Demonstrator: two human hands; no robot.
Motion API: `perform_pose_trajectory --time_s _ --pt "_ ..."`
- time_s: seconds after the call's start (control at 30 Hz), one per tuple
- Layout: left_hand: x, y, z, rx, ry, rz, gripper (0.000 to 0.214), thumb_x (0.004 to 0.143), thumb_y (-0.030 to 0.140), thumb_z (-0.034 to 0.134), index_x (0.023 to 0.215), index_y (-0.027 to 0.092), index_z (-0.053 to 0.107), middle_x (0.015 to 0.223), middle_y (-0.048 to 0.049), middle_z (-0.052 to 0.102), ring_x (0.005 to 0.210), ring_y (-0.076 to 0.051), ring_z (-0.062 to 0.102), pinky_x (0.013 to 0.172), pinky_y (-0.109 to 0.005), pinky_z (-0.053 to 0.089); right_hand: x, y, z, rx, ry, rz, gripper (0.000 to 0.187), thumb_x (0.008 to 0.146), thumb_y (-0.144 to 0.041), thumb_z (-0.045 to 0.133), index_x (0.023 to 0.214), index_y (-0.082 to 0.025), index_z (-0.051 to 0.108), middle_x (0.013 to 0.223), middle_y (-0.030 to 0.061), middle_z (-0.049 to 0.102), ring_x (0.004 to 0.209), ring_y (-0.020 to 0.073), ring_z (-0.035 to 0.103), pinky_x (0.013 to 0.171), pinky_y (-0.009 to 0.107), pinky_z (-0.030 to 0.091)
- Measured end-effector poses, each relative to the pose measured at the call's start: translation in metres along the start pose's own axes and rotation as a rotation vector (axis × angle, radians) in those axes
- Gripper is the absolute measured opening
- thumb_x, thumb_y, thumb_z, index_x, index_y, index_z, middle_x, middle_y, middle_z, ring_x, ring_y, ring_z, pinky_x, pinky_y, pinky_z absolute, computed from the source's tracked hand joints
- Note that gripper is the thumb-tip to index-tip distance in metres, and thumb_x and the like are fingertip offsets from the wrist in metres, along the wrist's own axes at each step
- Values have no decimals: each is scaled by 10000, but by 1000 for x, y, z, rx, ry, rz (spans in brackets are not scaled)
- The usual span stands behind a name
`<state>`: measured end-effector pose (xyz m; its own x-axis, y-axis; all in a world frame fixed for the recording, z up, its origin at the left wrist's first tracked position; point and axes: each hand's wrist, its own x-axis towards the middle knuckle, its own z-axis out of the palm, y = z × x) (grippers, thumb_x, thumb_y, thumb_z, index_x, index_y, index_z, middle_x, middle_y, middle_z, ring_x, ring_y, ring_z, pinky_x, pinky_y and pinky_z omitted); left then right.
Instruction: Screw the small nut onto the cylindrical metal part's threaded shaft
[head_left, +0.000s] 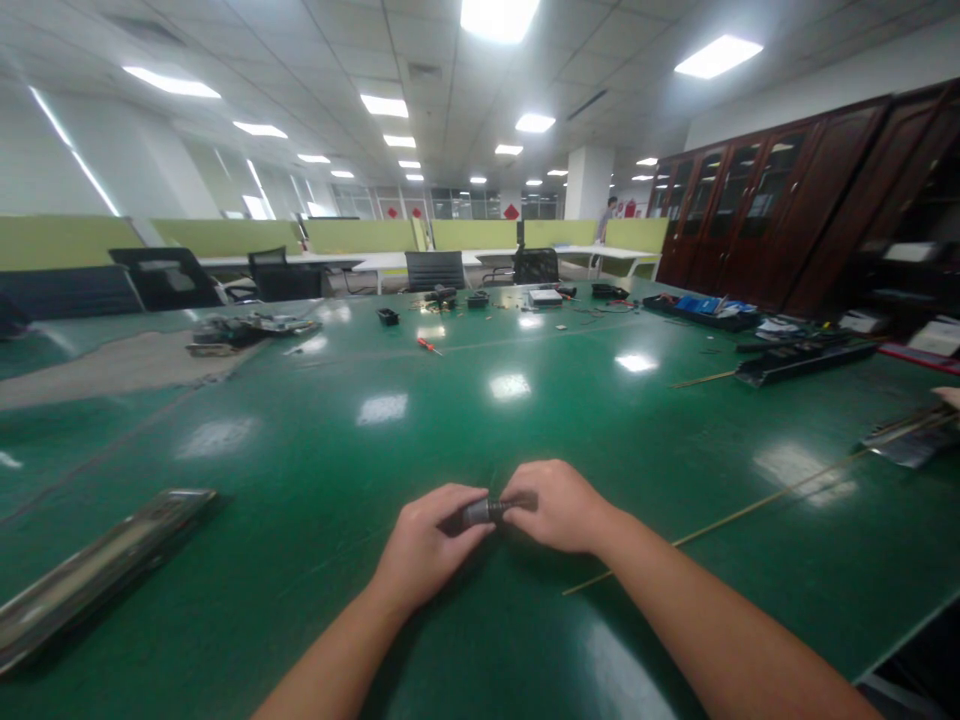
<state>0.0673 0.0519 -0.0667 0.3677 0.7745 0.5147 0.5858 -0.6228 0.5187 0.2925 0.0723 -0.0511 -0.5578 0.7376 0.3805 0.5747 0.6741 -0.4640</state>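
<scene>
Just above the green tabletop, in the lower middle of the head view, a small cylindrical part [478,513] lies between my hands. It has a smooth grey body on the left and a darker, ridged section on the right; its exact kind does not show. My left hand [429,545] is closed around the grey end, thumb and fingers on opposite sides. With its fingertips my right hand [556,507] pinches the dark end, partly covering it. A thin brass-coloured rod [750,505] runs along the table and passes under my right forearm.
On the left lies a long flat metal-edged piece [97,575]. Farther off are an orange screwdriver [427,346], a heap of parts [244,330] and a black tray [701,312]. A black channel [806,360] sits to the right. Another person's hand [949,397] shows at the right edge.
</scene>
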Motion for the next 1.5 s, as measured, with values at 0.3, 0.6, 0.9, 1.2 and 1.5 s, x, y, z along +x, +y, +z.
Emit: perform_pose_trajectory --time_s 0.3,0.6,0.9,1.2,1.5 --pt "0 -1 -1 11 15 1 258 811 280 727 1066 246 706 989 -40 724 889 -196 682 802 -294 549 0 1 -4 -8 -7 6 139 819 -242 681 929 -210 760 914 40 740 863 186 662 783 289 467" --pt "1 1 -1 -1 26 -7 261 810 273 730 1069 251 703 991 -28 724 891 -191 681 816 -299 545 0 2 -5 -6 11 19 136 809 -238 680 916 -207 757 901 33 738 851 186 660 772 290 469" --pt "0 -2 -2 -2 21 -22 265 808 272 739 1070 261 699 995 -20 719 894 -187 670 804 -295 528 0 1 -8 -2 14 27 136 796 -221 683 911 -208 754 892 30 732 833 180 652 752 284 462" --pt "-1 -3 0 -19 16 -38 286 802 256 754 1081 281 694 1011 1 714 916 -172 662 829 -281 510 -1 1 -7 2 25 30 131 792 -222 690 905 -199 753 886 25 732 832 179 651 753 278 459" --pt "1 -2 -1 -16 20 -35 280 800 274 756 1073 290 695 1004 13 716 907 -169 663 819 -274 511 -2 2 -7 9 15 32 138 810 -237 681 921 -200 755 900 30 734 845 179 655 768 276 458"
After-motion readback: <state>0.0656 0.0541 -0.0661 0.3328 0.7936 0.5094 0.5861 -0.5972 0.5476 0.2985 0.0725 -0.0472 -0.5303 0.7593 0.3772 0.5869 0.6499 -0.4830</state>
